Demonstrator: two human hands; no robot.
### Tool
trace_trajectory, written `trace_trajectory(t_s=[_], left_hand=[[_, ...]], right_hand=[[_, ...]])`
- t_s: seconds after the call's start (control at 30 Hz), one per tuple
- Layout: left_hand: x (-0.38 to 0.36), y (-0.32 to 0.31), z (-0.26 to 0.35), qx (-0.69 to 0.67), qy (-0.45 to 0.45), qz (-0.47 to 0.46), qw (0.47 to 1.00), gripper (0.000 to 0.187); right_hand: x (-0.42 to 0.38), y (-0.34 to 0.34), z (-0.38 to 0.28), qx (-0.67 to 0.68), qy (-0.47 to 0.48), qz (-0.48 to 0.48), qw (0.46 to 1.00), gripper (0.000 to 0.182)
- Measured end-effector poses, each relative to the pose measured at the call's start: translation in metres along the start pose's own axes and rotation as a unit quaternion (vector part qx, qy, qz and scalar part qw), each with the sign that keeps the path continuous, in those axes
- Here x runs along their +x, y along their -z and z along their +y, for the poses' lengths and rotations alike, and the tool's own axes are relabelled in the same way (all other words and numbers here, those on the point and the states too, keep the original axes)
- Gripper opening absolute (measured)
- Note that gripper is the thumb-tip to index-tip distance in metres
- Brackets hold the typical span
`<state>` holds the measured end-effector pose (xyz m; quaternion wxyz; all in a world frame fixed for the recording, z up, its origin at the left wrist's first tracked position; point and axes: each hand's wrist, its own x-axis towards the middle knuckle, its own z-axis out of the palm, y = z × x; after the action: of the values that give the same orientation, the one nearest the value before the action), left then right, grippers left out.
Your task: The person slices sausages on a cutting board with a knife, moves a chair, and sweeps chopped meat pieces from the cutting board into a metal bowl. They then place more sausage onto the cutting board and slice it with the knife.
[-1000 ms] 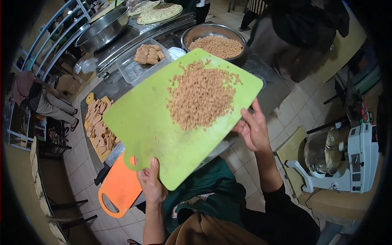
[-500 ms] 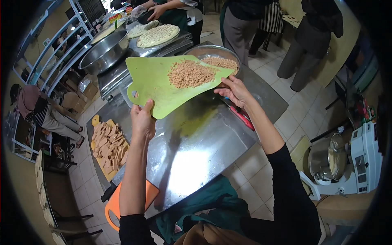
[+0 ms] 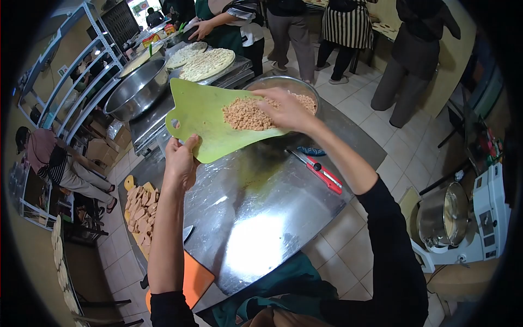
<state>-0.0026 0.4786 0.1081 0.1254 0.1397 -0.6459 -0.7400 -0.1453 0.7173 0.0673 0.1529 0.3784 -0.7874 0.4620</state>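
My left hand (image 3: 181,162) grips the near left edge of a light green flexible cutting mat (image 3: 199,111), thumb on top. The mat is raised and slants toward a metal bowl (image 3: 261,83) at the table's far side. Small chopped pinkish-brown pieces (image 3: 239,115) lie heaped on the mat's right part, and more of them show in the bowl. Over that heap is my right hand (image 3: 291,113), its fingers stretched out across the pieces and holding nothing that I can see. Its fingertips partly hide the heap and the mat's far right edge.
Right of the mat lie a red utility knife (image 3: 325,175) and a dark blue patterned object (image 3: 310,151). Pinkish-brown slices (image 3: 141,210), a knife blade (image 3: 188,233) and an orange board (image 3: 197,279) are at left. A large steel bowl (image 3: 139,90) stands beyond; a mixer (image 3: 485,212) is at right.
My right hand has let go of the mat's right corner and moved over the chopped pieces. The mat's right end is now lower and nearer the bowl. My left hand keeps its grip.
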Motion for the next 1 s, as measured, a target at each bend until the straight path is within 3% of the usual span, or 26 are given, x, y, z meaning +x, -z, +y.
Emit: trace_trajectory(t_s=[0.1, 0.2, 0.5, 0.83, 0.93, 1.0], left_hand=[[0.000, -0.004, 0.005, 0.003, -0.006, -0.007, 1.000, 0.027], [-0.001, -0.008, 0.013, 0.013, -0.004, -0.007, 1.000, 0.027], [0.003, -0.011, 0.016, 0.031, -0.001, -0.029, 0.999, 0.026], [0.008, -0.015, 0.024, 0.045, -0.007, -0.033, 0.998, 0.030], [0.003, -0.019, 0.029, 0.056, -0.010, -0.030, 0.998, 0.031], [0.006, -0.019, 0.030, 0.056, -0.011, -0.023, 0.998, 0.029]], right_hand=[[0.025, -0.045, -0.021, 0.019, 0.059, -0.053, 0.997, 0.040], [0.036, -0.063, -0.036, -0.013, 0.048, -0.108, 0.993, 0.033], [0.031, -0.064, 0.019, -0.046, 0.068, -0.062, 0.995, 0.022], [0.027, -0.034, 0.113, -0.205, -0.061, -0.046, 0.976, 0.023], [0.038, -0.024, 0.092, -0.144, -0.077, 0.003, 0.986, 0.020], [0.047, -0.032, 0.067, -0.057, -0.013, 0.015, 0.998, 0.019]])
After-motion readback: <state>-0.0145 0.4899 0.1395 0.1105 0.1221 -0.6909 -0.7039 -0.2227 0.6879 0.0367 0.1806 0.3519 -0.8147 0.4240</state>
